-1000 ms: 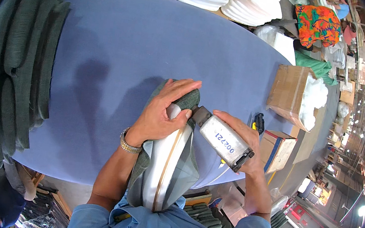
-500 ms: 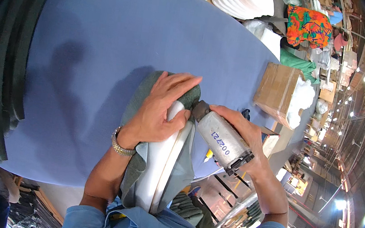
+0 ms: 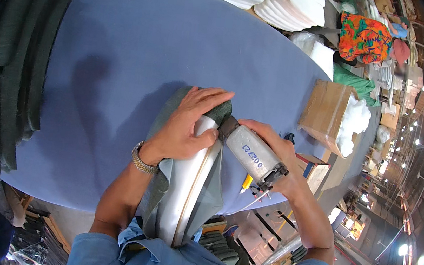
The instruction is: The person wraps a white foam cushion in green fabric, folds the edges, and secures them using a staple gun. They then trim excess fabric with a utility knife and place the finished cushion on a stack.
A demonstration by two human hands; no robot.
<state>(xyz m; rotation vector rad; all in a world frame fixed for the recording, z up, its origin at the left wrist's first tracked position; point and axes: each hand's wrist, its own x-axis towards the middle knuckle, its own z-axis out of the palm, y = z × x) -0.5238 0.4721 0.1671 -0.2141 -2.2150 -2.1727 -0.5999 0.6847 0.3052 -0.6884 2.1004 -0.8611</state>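
Note:
Dark green fabric (image 3: 172, 112) wraps over the end of a long white padded piece (image 3: 184, 181) with a thin brown strip along it, which leans from the table toward my chest. My left hand (image 3: 190, 125) clasps its far end, fingers over the fabric and thumb on the white padding. In my right hand (image 3: 278, 150) is a silver air staple gun (image 3: 252, 153); its dark nose touches the fabric's edge beside my left thumb. The grip and trigger are hidden behind the gun's body. Loose grey-green cloth (image 3: 211, 185) hangs along the piece's right side.
The blue-covered table (image 3: 129, 29) stretches ahead. Dark green covered pieces (image 3: 21, 58) are stacked at its left. A cardboard box (image 3: 324, 111) with white stuffing and a yellow-handled tool (image 3: 246, 182) lie to the right. White foam sheets (image 3: 289, 5) and a person in orange (image 3: 365, 39) are farther back.
My view has shifted slightly, so the surroundings sit a little farther right. The gun's nose has come a bit closer to my left thumb. Both hands keep their hold.

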